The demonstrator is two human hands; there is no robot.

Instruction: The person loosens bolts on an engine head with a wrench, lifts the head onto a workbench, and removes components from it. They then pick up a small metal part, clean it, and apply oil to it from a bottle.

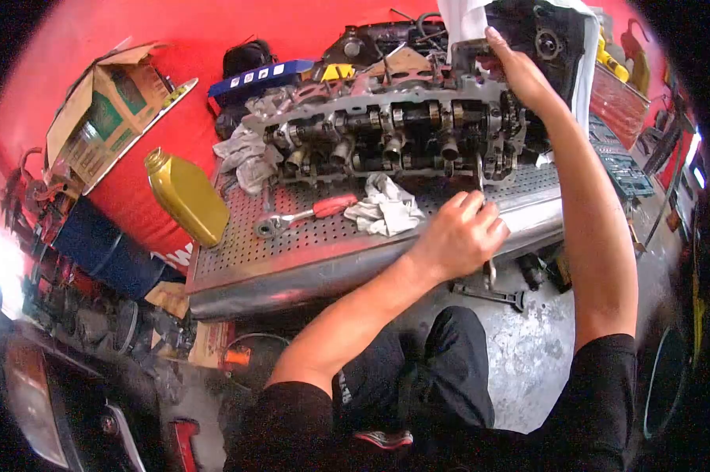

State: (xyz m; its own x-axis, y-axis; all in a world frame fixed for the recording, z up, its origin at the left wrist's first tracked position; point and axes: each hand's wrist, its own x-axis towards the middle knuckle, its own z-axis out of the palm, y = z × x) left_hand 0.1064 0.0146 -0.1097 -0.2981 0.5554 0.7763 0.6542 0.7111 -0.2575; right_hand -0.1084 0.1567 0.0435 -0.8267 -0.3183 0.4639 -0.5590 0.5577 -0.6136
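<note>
A cylinder head with its camshafts exposed lies on a perforated metal bench top. My left hand is closed around a metal wrench; one end pokes out below the fist and the shaft runs up to the head's right end. My right hand grips the far right end of the cylinder head, thumb upward, with its other fingers mostly hidden. A crumpled white rag sits in front of the head, beside a ratchet with a red handle.
A gold oil bottle stands at the bench's left end. Behind the head are a blue tray and a dark engine cover. An open cardboard box is at the left. A tool case lies right; metal parts rest on the floor.
</note>
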